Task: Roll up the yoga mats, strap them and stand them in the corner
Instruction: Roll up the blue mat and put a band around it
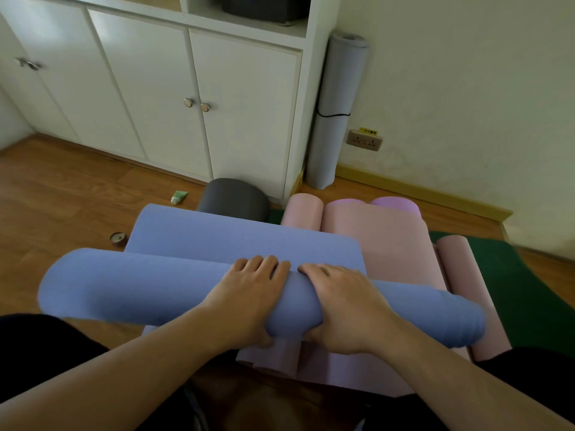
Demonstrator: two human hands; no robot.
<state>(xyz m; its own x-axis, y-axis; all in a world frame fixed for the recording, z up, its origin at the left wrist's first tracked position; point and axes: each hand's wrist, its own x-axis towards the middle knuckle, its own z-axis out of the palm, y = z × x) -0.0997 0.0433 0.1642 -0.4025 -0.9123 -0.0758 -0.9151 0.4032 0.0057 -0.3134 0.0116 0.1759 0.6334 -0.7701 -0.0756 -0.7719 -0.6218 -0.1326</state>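
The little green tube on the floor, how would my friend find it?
Start at the white cabinet with two round knobs and look down to the wooden floor below its doors. The small green squeeze tube with a white cap lies there, left of the dark grey cushion. Nothing else on that floor is green and white.

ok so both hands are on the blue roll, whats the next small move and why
Probably keep rolling the blue mat forward: a flat stretch of it lies unrolled ahead, and the left hand and right hand already wrap the roll's middle.
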